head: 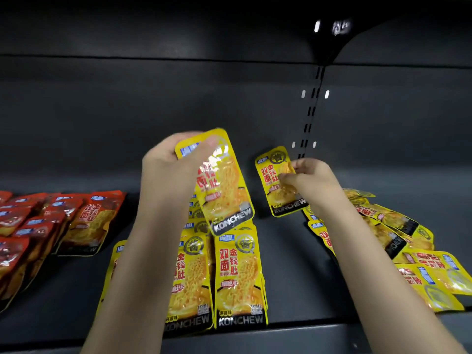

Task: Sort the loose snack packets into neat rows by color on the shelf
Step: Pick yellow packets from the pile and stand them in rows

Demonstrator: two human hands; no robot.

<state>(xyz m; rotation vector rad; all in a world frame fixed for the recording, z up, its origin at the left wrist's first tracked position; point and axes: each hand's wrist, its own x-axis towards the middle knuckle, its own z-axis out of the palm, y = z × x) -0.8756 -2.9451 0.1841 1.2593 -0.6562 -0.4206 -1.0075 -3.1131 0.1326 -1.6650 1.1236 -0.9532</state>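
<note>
Both hands are raised over the dark shelf (293, 251), each clamped on a yellow packet. The left hand (168, 169) pinches the top edge of one yellow packet (224, 190), fingers wrapped over its far end, so the packet hangs with its long axis running near to far and its "KONCHEW" band toward the near side. Directly below and near of it lie the yellow rows (237, 277), two columns of packets overlapped like shingles with the same near-far axis, so the held packet is already lined up with them and only needs lowering onto the far end of a column; the left hand is the nearer one to that spot. The right hand (309, 182) grips a second yellow packet (279, 180) by its right edge, tilted slightly, above bare shelf between the rows and the loose yellow pile (398, 233) that sprawls at mixed angles on the right. The red packets (51, 221) sit in overlapped rows at the far left, partly cut off by the frame. The left forearm hides the left yellow column, the right forearm covers part of the pile, and the pile's count cannot be told.
</note>
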